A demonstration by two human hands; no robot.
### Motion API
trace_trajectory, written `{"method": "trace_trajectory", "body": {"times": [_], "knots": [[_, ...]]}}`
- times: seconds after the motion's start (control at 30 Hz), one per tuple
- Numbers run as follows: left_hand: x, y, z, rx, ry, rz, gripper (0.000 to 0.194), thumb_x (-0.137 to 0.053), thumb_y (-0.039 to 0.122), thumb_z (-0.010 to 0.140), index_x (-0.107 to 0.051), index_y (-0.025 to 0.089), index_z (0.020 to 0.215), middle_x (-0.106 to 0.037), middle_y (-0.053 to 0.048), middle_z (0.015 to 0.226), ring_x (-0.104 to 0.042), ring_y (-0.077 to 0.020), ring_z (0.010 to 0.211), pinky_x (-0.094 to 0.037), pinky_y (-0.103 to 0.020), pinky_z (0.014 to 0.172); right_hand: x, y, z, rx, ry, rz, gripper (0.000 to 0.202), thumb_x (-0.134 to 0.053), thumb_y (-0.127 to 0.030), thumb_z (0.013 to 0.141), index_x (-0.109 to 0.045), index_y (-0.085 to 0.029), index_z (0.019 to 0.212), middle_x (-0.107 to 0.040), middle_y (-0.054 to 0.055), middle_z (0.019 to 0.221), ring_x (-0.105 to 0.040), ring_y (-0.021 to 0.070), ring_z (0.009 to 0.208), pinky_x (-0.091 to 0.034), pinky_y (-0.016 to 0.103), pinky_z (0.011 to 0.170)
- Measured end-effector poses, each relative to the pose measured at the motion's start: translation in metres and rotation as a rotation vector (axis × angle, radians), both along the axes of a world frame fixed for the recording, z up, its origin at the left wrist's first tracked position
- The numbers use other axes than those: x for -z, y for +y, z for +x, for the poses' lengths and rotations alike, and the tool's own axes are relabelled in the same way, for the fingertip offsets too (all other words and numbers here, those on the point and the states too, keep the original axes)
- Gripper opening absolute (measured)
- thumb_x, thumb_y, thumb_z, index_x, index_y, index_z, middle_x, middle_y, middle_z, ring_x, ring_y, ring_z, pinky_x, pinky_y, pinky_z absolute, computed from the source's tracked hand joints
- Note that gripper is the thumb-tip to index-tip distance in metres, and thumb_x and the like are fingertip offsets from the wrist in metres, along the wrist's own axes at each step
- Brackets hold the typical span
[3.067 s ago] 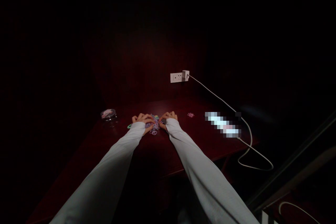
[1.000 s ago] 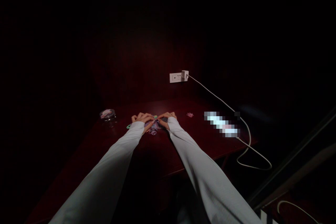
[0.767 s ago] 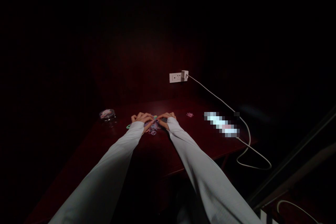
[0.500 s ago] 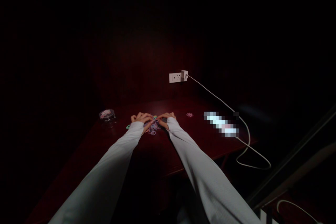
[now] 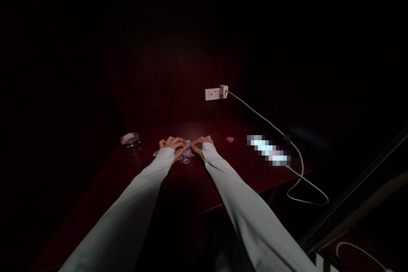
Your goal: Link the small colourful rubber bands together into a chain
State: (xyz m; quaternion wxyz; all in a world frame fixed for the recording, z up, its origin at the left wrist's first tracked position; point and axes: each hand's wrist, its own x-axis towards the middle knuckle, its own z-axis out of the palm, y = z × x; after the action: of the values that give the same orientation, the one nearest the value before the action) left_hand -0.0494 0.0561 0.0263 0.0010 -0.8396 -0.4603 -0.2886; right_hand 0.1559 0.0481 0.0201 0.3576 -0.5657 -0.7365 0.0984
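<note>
A loose heap of small elastic hair ties (image 5: 186, 156), mostly purple with some pink, green and yellow, lies on the dark red table between my hands. From the left, my left hand (image 5: 172, 143) reaches over the heap with its fingers bent and their tips among the ties. My right hand (image 5: 201, 143) faces it from the other side, fingers curled inward at the heap's edge. Both sets of fingertips are small and dim, and the exact ties between them are partly hidden. A green tie (image 5: 155, 153) pokes out beside my left hand.
A clear round tub (image 5: 130, 139) with a patterned lid stands at the left. Several pink ties (image 5: 230, 139) lie apart at the right. Beyond is a blurred bright device (image 5: 267, 149) on a white cable (image 5: 267, 120), which runs to a wall socket (image 5: 211, 94).
Very little differs. My right hand's fingers have shifted slightly at the heap; my left hand stays in nearly the same pose.
</note>
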Motion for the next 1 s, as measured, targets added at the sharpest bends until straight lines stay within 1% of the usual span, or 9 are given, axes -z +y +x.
{"method": "trace_trajectory", "body": {"times": [0.17,0.37,0.63,0.83,1.0], "knots": [[0.002,0.004,0.001,-0.01,0.001,-0.008,0.023,-0.06,0.041,0.099,-0.077,0.03,0.087,-0.075,0.001,0.125,-0.051,-0.0258,0.115,-0.025,-0.046,0.094,-0.003,-0.003,-0.002,-0.012,-0.044,-0.017,0.016,-0.068,-0.032,0.094,-0.08,-0.025,0.101,-0.071,0.005,0.106,-0.049,0.0245,0.109,-0.034,0.036,0.097],[-0.002,-0.004,0.002,0.003,0.018,0.003,0.021,-0.058,0.034,0.1,-0.074,0.028,0.088,-0.074,0.001,0.127,-0.052,-0.0249,0.116,-0.024,-0.047,0.096,-0.002,-0.003,-0.005,0.006,-0.102,0.004,0.013,-0.068,-0.029,0.093,-0.076,-0.025,0.102,-0.07,0.006,0.11,-0.049,0.0257,0.113,-0.034,0.037,0.097],[-0.006,-0.008,0.003,0.013,0.028,0.01,0.021,-0.058,0.032,0.1,-0.074,0.028,0.087,-0.075,0.001,0.128,-0.052,-0.0248,0.116,-0.024,-0.047,0.095,-0.006,-0.009,-0.006,0.019,-0.15,0.014,0.013,-0.066,-0.029,0.095,-0.074,-0.023,0.103,-0.068,0.007,0.111,-0.049,0.0253,0.112,-0.034,0.036,0.094],[-0.007,-0.009,0.004,0.01,0.023,0.021,0.02,-0.059,0.032,0.1,-0.073,0.027,0.087,-0.076,0.001,0.126,-0.053,-0.0252,0.115,-0.023,-0.047,0.095,-0.005,-0.008,-0.005,0.062,-0.203,0.032,0.013,-0.064,-0.03,0.096,-0.073,-0.023,0.103,-0.068,0.006,0.111,-0.049,0.0247,0.11,-0.034,0.034,0.091],[-0.007,-0.009,0.004,0.016,0.006,0.041,0.02,-0.059,0.031,0.099,-0.073,0.026,0.086,-0.076,0.001,0.125,-0.054,-0.0255,0.115,-0.024,-0.047,0.094,-0.004,-0.006,-0.004,0.117,-0.201,0.032,0.012,-0.063,-0.027,0.095,-0.073,-0.024,0.102,-0.068,0.005,0.111,-0.05,0.0248,0.11,-0.034,0.034,0.09]]}}
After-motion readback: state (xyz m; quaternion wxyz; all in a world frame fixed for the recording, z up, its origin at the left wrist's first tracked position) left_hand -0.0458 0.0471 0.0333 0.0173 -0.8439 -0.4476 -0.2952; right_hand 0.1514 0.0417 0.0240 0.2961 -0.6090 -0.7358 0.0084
